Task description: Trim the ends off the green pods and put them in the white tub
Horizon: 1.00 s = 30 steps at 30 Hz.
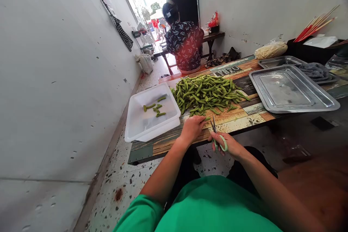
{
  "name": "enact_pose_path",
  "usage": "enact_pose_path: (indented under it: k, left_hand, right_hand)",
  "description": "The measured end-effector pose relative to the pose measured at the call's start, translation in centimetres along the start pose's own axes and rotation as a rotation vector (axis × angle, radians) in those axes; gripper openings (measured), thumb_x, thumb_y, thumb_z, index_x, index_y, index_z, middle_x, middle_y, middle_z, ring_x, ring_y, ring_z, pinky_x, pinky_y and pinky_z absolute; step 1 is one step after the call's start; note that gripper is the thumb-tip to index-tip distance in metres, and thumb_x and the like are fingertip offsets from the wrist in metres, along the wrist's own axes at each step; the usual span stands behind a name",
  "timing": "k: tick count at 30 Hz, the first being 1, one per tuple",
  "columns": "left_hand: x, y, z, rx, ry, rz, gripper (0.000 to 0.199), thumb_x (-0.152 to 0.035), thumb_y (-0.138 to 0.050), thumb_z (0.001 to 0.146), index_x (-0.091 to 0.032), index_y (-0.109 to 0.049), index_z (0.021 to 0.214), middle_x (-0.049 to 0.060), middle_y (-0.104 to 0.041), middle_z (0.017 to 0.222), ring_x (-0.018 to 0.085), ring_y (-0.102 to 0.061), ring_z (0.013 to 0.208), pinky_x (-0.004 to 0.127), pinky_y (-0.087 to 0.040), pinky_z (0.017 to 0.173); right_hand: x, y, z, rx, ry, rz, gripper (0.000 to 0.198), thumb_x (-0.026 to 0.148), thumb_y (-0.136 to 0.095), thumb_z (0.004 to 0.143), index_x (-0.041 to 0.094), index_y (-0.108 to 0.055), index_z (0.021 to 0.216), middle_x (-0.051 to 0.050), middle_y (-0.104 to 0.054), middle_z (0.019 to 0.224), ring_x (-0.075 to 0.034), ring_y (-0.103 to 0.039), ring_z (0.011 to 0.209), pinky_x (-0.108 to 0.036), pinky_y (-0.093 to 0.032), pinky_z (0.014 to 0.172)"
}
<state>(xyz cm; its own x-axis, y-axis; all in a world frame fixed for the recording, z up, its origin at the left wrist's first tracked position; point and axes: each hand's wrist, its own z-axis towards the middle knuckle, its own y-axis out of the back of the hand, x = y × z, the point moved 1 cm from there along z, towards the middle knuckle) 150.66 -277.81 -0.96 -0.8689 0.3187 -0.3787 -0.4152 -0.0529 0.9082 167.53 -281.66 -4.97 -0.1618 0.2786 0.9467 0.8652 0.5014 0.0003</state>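
Nearest to me, my right hand (227, 145) is closed through the green loops of the scissors (217, 136), blades pointing away toward the pile and slightly parted. My left hand (191, 128) sits just beside it at the table's near edge, fingers pinched together on a single pod (207, 118), which it presents to the blade tips; I judge this pairing keeps the cut over the table (239, 117) rather than over my lap. Both hands work at the near edge, so the forearms hang free over the speckled floor with nothing under them. Left of the left hand, the white tub (136, 130) overhangs the table's left corner; a few pods (154, 108) lie in it, well apart from its walls, and it stands near enough for a short sideways drop. Just beyond the hands lies the pile (209, 92) of green pods, touching the tub's right rim at its far corner, within a short forward reach. A narrow strip of bare tabletop separates pile from hands. To the right, a steel tray (292, 92) lies flat, near the pile but not touching it, with a second tray (280, 61) behind it. Farther right, sticks (317, 25) lean against the wall. At the far end, a person (183, 41) sits facing away, well apart from my hands.
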Motion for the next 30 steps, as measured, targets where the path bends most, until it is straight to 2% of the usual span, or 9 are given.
enact_pose_path:
  k: [8,15,19,22,25,28,30]
  left_hand:
    - [-1.4,0.3,-1.2,0.087,-0.031,-0.002,0.021,-0.023,-0.056,0.093,-0.018,-0.075,0.102,0.007,-0.075,0.096,0.018,-0.067,0.089,0.026,-0.046,0.079]
    - [-1.9,0.6,-1.1,0.117,0.065,-0.039,0.028,-0.029,-0.056,0.091,-0.017,-0.072,0.072,0.003,-0.066,0.069,0.014,-0.054,0.066,0.026,-0.034,0.063]
    - [-1.1,0.3,-0.8,0.105,0.116,-0.157,0.025,-0.028,-0.059,0.087,-0.017,-0.074,0.071,0.0,-0.061,0.062,0.012,-0.047,0.061,0.026,-0.03,0.06]
    - [-0.7,0.0,-0.8,0.097,0.172,-0.344,0.016,-0.027,-0.067,0.081,-0.016,-0.075,0.073,-0.002,-0.059,0.06,0.011,-0.046,0.06,0.024,-0.031,0.059]
    - [-0.7,-0.2,-0.8,0.058,0.331,-0.737,0.012,-0.025,-0.067,0.08,-0.014,-0.067,0.075,-0.005,-0.055,0.057,0.008,-0.046,0.053,0.022,-0.033,0.053]
    - [-1.0,-0.2,-0.8,0.038,0.468,-1.16,0.017,-0.027,-0.065,0.082,-0.016,-0.053,0.076,-0.005,-0.058,0.058,0.007,-0.05,0.046,0.02,-0.037,0.046]
    - [-1.2,-0.1,-0.8,-0.011,0.481,-1.271,0.025,-0.03,-0.069,0.081,-0.017,-0.048,0.075,-0.004,-0.059,0.057,0.007,-0.051,0.043,0.019,-0.039,0.043]
  right_hand:
    - [-0.2,0.3,0.0,-0.049,0.012,-0.112,0.065,0.081,-0.049,0.077,0.016,-0.057,0.084,0.003,-0.056,0.05,-0.007,-0.04,0.033,-0.02,-0.031,0.033]
    - [-0.4,0.1,0.1,-0.117,0.047,-0.22,0.057,0.074,-0.05,0.08,0.018,-0.058,0.074,0.002,-0.056,0.047,-0.007,-0.035,0.028,-0.023,-0.026,0.029]
    - [-0.3,-0.1,0.1,-0.14,0.024,-0.205,0.058,0.075,-0.053,0.077,0.018,-0.057,0.068,0.003,-0.05,0.041,-0.006,-0.031,0.025,-0.023,-0.021,0.029]
    - [-0.1,-0.1,-0.1,-0.144,-0.02,-0.101,0.059,0.077,-0.058,0.073,0.018,-0.057,0.069,0.005,-0.046,0.039,-0.006,-0.029,0.026,-0.023,-0.021,0.028]
    - [0.3,-0.1,-0.5,-0.093,-0.014,0.045,0.064,0.08,-0.06,0.07,0.017,-0.059,0.08,0.003,-0.055,0.05,-0.008,-0.041,0.035,-0.022,-0.034,0.034]
    - [0.7,-0.2,-1.0,0.017,-0.013,0.149,0.07,0.084,-0.056,0.07,0.017,-0.059,0.089,-0.001,-0.062,0.062,-0.01,-0.05,0.047,-0.023,-0.045,0.042]
    - [0.9,-0.3,-1.2,0.037,-0.024,0.156,0.07,0.084,-0.055,0.07,0.017,-0.059,0.09,-0.001,-0.062,0.064,-0.01,-0.049,0.049,-0.023,-0.045,0.042]
